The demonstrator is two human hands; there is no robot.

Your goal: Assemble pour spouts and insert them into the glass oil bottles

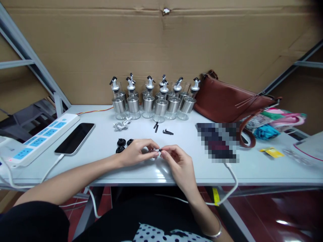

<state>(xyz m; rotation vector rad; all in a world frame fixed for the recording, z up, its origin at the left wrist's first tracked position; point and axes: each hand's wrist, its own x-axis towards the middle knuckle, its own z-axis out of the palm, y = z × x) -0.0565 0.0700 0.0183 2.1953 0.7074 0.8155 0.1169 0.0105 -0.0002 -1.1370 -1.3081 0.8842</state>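
Observation:
Over the middle of the table, my left hand pinches a small silver-grey pourer part, mostly covered by the fingers. My right hand meets it from the right, thumb and forefinger closed on a small black piece at the part's end. Round black stoppers lie beside my left hand, some partly hidden behind it. Farther back are light grey plastic pourer parts. Small black flip levers and more black levers lie beyond my fingertips.
Several glass-and-steel oil bottles with pourer tops stand at the back. A white power strip and a phone on a cable lie left. To the right are a brown bag, a pixelated device and a yellow packet.

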